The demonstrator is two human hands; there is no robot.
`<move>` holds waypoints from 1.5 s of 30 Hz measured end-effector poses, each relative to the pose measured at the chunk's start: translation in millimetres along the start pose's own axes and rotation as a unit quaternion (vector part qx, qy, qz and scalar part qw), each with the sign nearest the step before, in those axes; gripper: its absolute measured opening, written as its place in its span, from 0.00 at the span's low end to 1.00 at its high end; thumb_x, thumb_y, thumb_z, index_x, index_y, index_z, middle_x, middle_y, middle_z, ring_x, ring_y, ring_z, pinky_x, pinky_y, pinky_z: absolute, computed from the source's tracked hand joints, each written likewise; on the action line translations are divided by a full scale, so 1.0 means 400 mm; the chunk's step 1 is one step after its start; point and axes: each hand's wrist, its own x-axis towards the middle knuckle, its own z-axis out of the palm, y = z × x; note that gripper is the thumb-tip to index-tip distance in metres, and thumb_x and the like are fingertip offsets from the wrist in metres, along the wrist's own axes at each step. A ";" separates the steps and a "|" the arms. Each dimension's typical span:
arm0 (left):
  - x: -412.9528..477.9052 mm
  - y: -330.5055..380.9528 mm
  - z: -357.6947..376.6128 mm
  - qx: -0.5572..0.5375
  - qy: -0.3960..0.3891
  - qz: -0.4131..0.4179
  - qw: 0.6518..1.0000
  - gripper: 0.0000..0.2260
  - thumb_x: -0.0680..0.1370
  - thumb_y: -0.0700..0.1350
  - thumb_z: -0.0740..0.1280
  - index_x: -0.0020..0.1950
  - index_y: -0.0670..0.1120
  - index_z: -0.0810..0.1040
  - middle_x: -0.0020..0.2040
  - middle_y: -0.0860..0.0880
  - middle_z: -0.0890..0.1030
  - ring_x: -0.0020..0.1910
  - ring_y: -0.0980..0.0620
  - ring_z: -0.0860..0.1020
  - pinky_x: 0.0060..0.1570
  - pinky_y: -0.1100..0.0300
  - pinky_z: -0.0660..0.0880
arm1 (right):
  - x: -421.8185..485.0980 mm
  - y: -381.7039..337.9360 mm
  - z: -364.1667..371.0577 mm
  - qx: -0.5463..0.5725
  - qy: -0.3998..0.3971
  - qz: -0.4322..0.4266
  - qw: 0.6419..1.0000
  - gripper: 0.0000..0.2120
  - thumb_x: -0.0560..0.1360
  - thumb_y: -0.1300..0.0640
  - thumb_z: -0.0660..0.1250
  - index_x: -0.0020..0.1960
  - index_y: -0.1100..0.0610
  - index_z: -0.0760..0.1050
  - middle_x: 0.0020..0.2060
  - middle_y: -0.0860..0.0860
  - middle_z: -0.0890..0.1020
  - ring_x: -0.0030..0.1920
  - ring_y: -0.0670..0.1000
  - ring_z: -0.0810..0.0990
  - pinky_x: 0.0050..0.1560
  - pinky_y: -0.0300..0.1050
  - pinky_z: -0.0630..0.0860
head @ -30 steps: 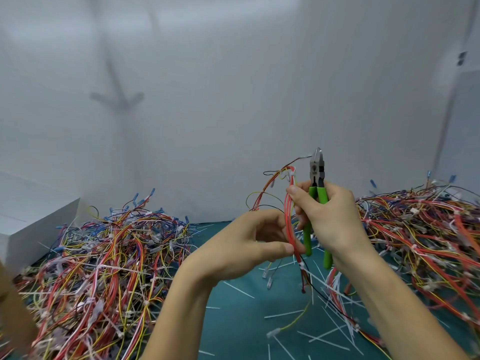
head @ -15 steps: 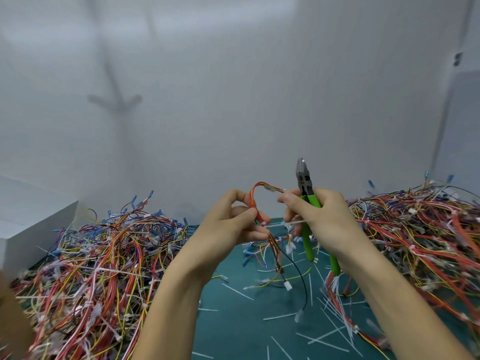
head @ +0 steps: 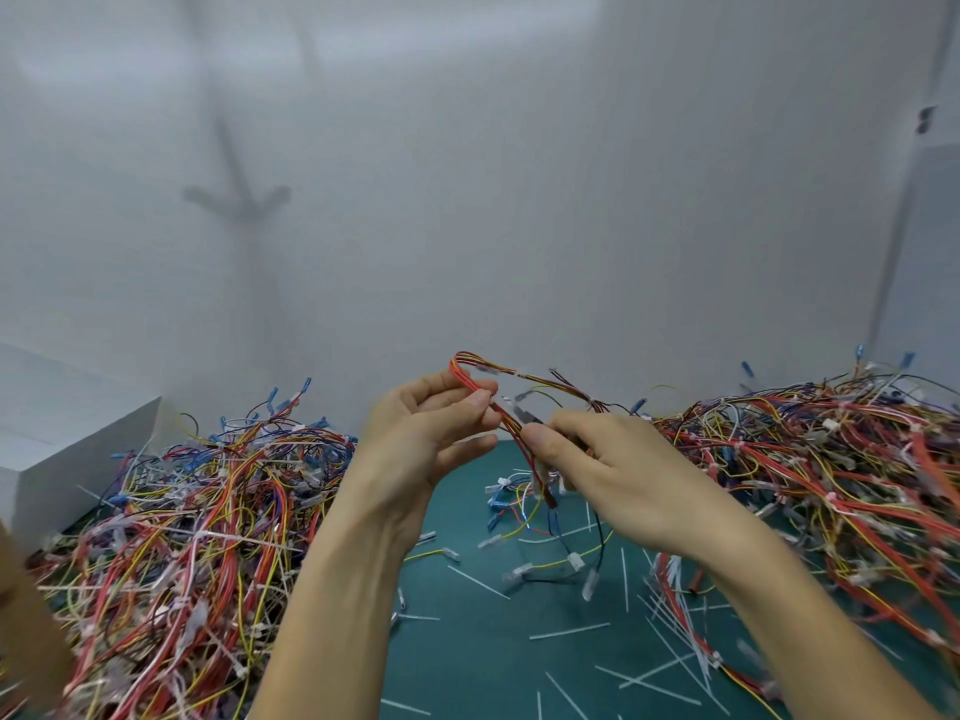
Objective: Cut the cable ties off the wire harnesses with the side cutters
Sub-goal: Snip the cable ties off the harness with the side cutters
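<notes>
The left hand (head: 431, 433) has its grip closed on a thin wire harness (head: 508, 422), thumb and fingertips pinching a bundle of glossy red, orange and yellow strands. The bundle bends in a tight loop above that hand, one leg arching right towards the far pile, the other running down and to the right between the hands, so its long axis slants from upper left to lower right; loose ends with small pale plugs dangle just above the surface. The right hand (head: 613, 475) is curled tight, thumb against the harness, and what looks like the blurred grey nose of the side cutters (head: 523, 403) pokes up and left out of its grip, handles hidden. The surface (head: 467, 652) is a matt teal mat strewn with straight white cut ties (head: 569, 631). Tangled wire heaps rise at the left (head: 197, 522) and right (head: 831, 459). A white box (head: 62, 449) stands far left, with a plain pale wall (head: 519, 200) behind
</notes>
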 end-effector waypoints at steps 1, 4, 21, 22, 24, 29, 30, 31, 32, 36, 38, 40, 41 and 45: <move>0.000 0.000 -0.002 0.015 0.006 0.006 1.000 0.10 0.66 0.40 0.73 0.46 0.44 0.83 0.40 0.48 0.85 0.34 0.56 0.82 0.33 0.65 0.79 | -0.002 0.000 0.000 -0.009 0.002 -0.004 1.000 0.23 0.77 0.35 0.53 0.36 0.51 0.71 0.27 0.46 0.73 0.31 0.45 0.70 0.37 0.45 0.67; 0.000 0.003 -0.005 0.043 0.017 0.019 0.999 0.14 0.64 0.43 0.74 0.49 0.45 0.82 0.44 0.50 0.86 0.39 0.56 0.84 0.34 0.65 0.80 | -0.005 -0.001 -0.002 -0.014 0.011 -0.009 1.000 0.25 0.76 0.33 0.51 0.40 0.52 0.74 0.29 0.47 0.74 0.33 0.46 0.71 0.39 0.48 0.69; -0.005 0.005 0.004 0.046 0.009 0.047 0.998 0.13 0.66 0.42 0.74 0.50 0.43 0.81 0.45 0.46 0.87 0.41 0.53 0.85 0.36 0.65 0.79 | -0.005 -0.013 0.002 -0.011 0.035 -0.023 0.999 0.27 0.75 0.32 0.52 0.40 0.55 0.74 0.27 0.49 0.72 0.31 0.47 0.69 0.36 0.48 0.66; -0.004 0.004 0.004 0.045 0.008 0.048 0.998 0.14 0.65 0.42 0.74 0.50 0.43 0.81 0.45 0.46 0.87 0.41 0.53 0.85 0.36 0.65 0.79 | -0.005 -0.013 0.002 -0.009 0.036 -0.024 0.999 0.27 0.75 0.32 0.52 0.40 0.55 0.74 0.27 0.49 0.72 0.31 0.47 0.69 0.36 0.48 0.66; -0.003 0.003 0.004 0.041 0.007 0.049 0.998 0.15 0.64 0.42 0.74 0.50 0.42 0.81 0.45 0.46 0.87 0.40 0.53 0.85 0.37 0.65 0.80 | -0.005 -0.012 0.001 -0.008 0.036 -0.023 0.999 0.28 0.75 0.32 0.51 0.39 0.54 0.74 0.27 0.49 0.72 0.31 0.48 0.69 0.37 0.49 0.67; -0.003 0.002 0.002 0.044 0.004 0.054 0.998 0.14 0.65 0.41 0.74 0.49 0.42 0.81 0.44 0.46 0.87 0.40 0.53 0.85 0.36 0.65 0.80 | -0.004 -0.012 0.002 -0.005 0.036 -0.020 0.999 0.29 0.73 0.30 0.50 0.38 0.55 0.73 0.27 0.50 0.71 0.32 0.48 0.69 0.38 0.51 0.68; -0.003 0.002 0.002 0.045 0.003 0.054 0.997 0.14 0.65 0.41 0.74 0.49 0.42 0.81 0.44 0.46 0.87 0.40 0.53 0.85 0.36 0.65 0.80 | -0.003 -0.011 0.002 -0.005 0.035 -0.020 0.999 0.29 0.73 0.30 0.50 0.38 0.55 0.73 0.27 0.50 0.71 0.32 0.48 0.69 0.38 0.51 0.68; -0.003 0.002 0.003 0.046 0.003 0.054 0.997 0.14 0.65 0.41 0.74 0.49 0.42 0.81 0.44 0.46 0.87 0.40 0.53 0.85 0.36 0.65 0.80 | -0.003 -0.010 0.002 -0.004 0.033 -0.021 0.999 0.29 0.74 0.31 0.51 0.37 0.55 0.73 0.27 0.49 0.71 0.31 0.48 0.69 0.37 0.50 0.67; -0.003 0.002 0.003 0.046 0.002 0.054 0.997 0.14 0.65 0.41 0.73 0.49 0.42 0.81 0.44 0.46 0.87 0.40 0.53 0.85 0.36 0.65 0.80 | -0.003 -0.009 0.002 -0.002 0.032 -0.020 0.999 0.28 0.74 0.31 0.51 0.37 0.54 0.72 0.27 0.49 0.71 0.31 0.47 0.69 0.37 0.50 0.67; -0.003 0.002 0.004 0.044 0.002 0.053 0.998 0.13 0.65 0.40 0.73 0.49 0.42 0.80 0.44 0.46 0.87 0.40 0.52 0.85 0.36 0.65 0.80 | -0.005 -0.006 0.002 0.004 0.031 -0.022 0.999 0.28 0.74 0.31 0.51 0.36 0.55 0.72 0.26 0.48 0.72 0.31 0.46 0.69 0.36 0.48 0.66; -0.003 0.002 0.004 0.046 0.004 0.051 0.998 0.13 0.67 0.39 0.73 0.50 0.41 0.80 0.44 0.46 0.87 0.40 0.52 0.85 0.36 0.65 0.80 | -0.004 -0.005 0.003 0.008 0.027 -0.025 0.999 0.28 0.75 0.32 0.52 0.36 0.55 0.71 0.27 0.47 0.72 0.31 0.46 0.68 0.36 0.49 0.66; -0.003 0.001 0.004 0.047 0.005 0.048 0.998 0.11 0.69 0.37 0.72 0.50 0.41 0.80 0.44 0.46 0.87 0.40 0.52 0.85 0.36 0.65 0.79 | -0.003 -0.005 0.004 0.011 0.024 -0.024 0.999 0.27 0.75 0.33 0.53 0.35 0.55 0.70 0.27 0.47 0.72 0.31 0.46 0.68 0.36 0.49 0.66; -0.003 0.001 0.004 0.046 0.005 0.048 0.998 0.11 0.69 0.37 0.72 0.50 0.41 0.80 0.44 0.46 0.87 0.40 0.52 0.85 0.36 0.65 0.79 | -0.003 -0.004 0.004 0.013 0.022 -0.025 0.999 0.27 0.76 0.33 0.53 0.35 0.55 0.70 0.27 0.47 0.72 0.31 0.46 0.69 0.36 0.49 0.66; -0.003 0.002 0.005 0.046 0.003 0.047 0.998 0.11 0.69 0.36 0.72 0.50 0.40 0.80 0.44 0.46 0.87 0.40 0.52 0.85 0.36 0.65 0.80 | -0.003 -0.003 0.002 0.018 0.018 -0.026 0.999 0.25 0.77 0.35 0.55 0.34 0.54 0.70 0.27 0.45 0.73 0.31 0.46 0.69 0.37 0.49 0.67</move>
